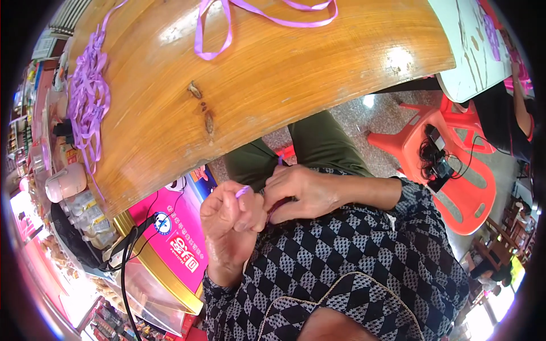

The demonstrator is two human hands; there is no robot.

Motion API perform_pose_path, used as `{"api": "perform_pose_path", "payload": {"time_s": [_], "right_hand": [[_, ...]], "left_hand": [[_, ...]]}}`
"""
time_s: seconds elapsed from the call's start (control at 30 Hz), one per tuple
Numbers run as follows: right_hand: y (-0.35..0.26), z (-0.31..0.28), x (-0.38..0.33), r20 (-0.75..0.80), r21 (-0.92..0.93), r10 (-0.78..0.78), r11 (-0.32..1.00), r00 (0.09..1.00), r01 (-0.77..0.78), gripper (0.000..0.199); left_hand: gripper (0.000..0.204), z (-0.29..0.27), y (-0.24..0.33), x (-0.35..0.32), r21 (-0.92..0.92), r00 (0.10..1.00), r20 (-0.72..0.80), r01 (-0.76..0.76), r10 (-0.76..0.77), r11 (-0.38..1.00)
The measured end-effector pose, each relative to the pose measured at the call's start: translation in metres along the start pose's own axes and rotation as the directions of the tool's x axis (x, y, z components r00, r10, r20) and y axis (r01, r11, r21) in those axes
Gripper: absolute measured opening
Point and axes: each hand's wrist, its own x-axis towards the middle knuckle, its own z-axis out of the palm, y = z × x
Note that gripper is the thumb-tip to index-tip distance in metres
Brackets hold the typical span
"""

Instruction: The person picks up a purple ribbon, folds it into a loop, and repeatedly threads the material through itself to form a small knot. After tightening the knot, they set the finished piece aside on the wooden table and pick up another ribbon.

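Note:
Over my lap, my left hand (230,219) is closed in a fist, with a short bit of purple ribbon (243,192) showing across its curled fingers. My right hand (304,193) meets it from the right, thumb and fingers pinched together. Just past the right knuckles another bit of the same ribbon sticks out, so the ribbon seems to run through both hands. Most of it is hidden by the fingers. Something dark reddish shows in the gap between the right thumb and fingers, too small to name.
Ahead stands a wooden table (318,62) with loops of purple ribbon (213,54) at its far side and a tangled ribbon heap (88,96) on the left. A red plastic stool (466,199) bears black cables at right. A pink-and-gold display case (165,227) stands left; another person is at far right.

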Motion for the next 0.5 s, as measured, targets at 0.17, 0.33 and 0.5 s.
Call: {"api": "perform_pose_path", "payload": {"time_s": [0.17, 0.33, 0.5], "right_hand": [[-0.012, -0.047, -0.032, -0.284, -0.026, 0.058, 0.997, 0.957, -0.068, 0.009], [-0.031, -0.077, -0.072, -0.414, -0.114, 0.212, 0.953, 0.885, -0.281, 0.01], [-0.034, -0.09, -0.083, -0.375, -0.157, 0.328, 0.899, 0.867, -0.408, 0.013]], "left_hand": [[0.024, -0.015, 0.015, -0.006, -0.14, 0.996, -0.069, -0.068, 0.058, 0.988], [0.023, -0.047, 0.019, -0.009, -0.322, 0.99, -0.139, -0.014, -0.033, 0.947], [0.022, -0.113, 0.052, -0.03, -0.151, 0.916, -0.378, -0.206, 0.136, 0.967]]}}
